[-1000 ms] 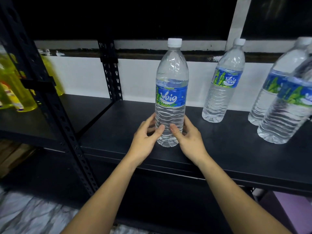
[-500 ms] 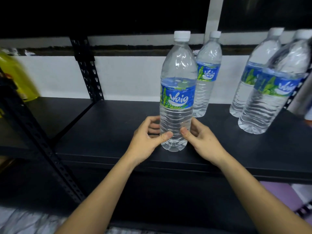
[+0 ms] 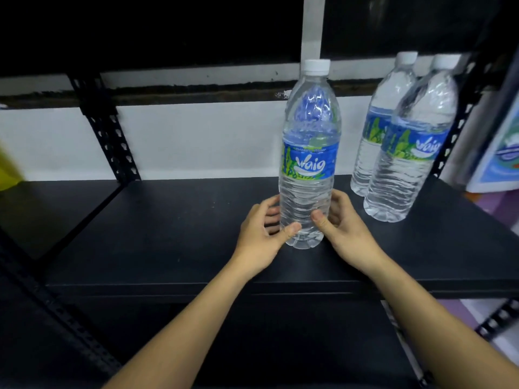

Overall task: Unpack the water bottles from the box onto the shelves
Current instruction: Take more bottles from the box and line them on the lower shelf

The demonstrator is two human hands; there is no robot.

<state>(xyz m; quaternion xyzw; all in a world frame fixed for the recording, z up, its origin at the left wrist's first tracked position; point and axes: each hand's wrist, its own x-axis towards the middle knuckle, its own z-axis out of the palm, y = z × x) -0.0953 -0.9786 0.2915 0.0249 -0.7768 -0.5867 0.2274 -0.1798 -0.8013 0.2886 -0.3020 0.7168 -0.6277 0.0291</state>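
Fingers (image 3: 270, 211) of left hand (image 3: 259, 237) and right hand (image 3: 349, 237) clamp the ribbed lower body of the upright water bottle (image 3: 307, 164) on the shelf (image 3: 168, 234), probably full, heavy and thin-walled.

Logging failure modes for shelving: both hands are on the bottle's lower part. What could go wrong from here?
Tip-over: left hand and right hand grip the tall Waig water bottle only near its base; an uneven release could topple it.
Knock-on: two more water bottles stand on the shelf to its right; a fall that way may hit them.
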